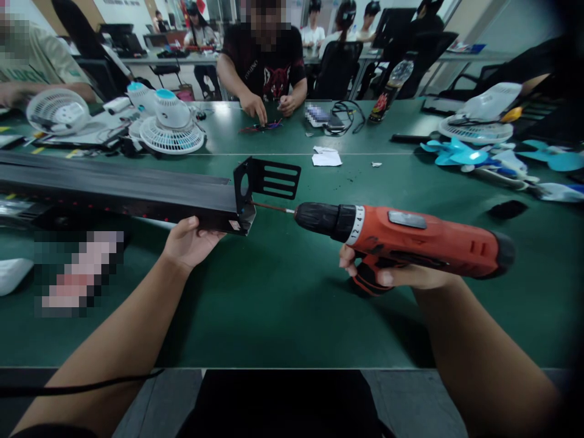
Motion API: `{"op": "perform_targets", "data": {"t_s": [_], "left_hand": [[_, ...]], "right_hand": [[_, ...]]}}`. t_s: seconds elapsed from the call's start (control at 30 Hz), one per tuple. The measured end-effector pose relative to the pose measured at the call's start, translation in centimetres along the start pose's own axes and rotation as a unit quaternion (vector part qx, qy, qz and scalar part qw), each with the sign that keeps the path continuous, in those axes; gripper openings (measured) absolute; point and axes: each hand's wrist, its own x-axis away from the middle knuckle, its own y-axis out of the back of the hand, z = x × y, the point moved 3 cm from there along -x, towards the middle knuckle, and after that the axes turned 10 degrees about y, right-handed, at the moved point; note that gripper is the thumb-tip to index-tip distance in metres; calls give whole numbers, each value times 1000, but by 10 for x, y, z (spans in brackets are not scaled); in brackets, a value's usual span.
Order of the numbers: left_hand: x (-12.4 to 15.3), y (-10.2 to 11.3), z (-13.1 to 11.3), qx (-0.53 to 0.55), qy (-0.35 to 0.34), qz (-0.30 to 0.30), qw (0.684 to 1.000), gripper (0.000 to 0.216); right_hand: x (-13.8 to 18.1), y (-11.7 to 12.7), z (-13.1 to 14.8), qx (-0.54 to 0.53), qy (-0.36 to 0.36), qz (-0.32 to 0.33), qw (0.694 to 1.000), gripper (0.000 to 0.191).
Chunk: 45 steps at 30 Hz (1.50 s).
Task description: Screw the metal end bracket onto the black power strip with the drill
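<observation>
Head view: a red drill (424, 240) is pointed at the right end of a black beam (114, 190).
The beam, lying across the left of the green counter (283, 316), is gripped near that end by the left hand (194, 243); the drill's handle is grasped by the right hand (410, 277). The long bit (271, 207) is aimed left at the slotted bracket (276, 178); whether it is touched cannot be told.

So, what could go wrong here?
The long, thin metal bit could slip at the end of the long black rail, since only the right hand steadies the red-and-black power drill. The left hand supports the rail near that end, so a slip might injure it.
</observation>
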Motion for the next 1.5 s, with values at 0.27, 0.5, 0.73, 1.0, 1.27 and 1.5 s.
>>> {"op": "perform_targets", "data": {"t_s": [0.27, 0.5, 0.73, 1.0, 1.27, 1.5], "left_hand": [[1, -3, 0, 10, -1, -11, 1000, 52], [2, -6, -1, 10, -1, -4, 1000, 54], [1, -3, 0, 12, -1, -8, 1000, 49], [1, -5, 0, 6, 0, -12, 1000, 53], [1, -3, 0, 0, -5, -14, 1000, 50], [2, -3, -1, -4, -3, -9, 1000, 59]], "right_hand": [[-5, -3, 4, -5, -3, -3, 1000, 47], [-4, -1, 3, 11, 8, 3, 1000, 49], [-4, -1, 2, -3, -3, 5, 1000, 53], [-4, -3, 3, -3, -9, -3, 1000, 50], [-2, -1, 2, 9, 6, 7, 1000, 52], [-3, 0, 5, 25, 0, 9, 1000, 47]]}}
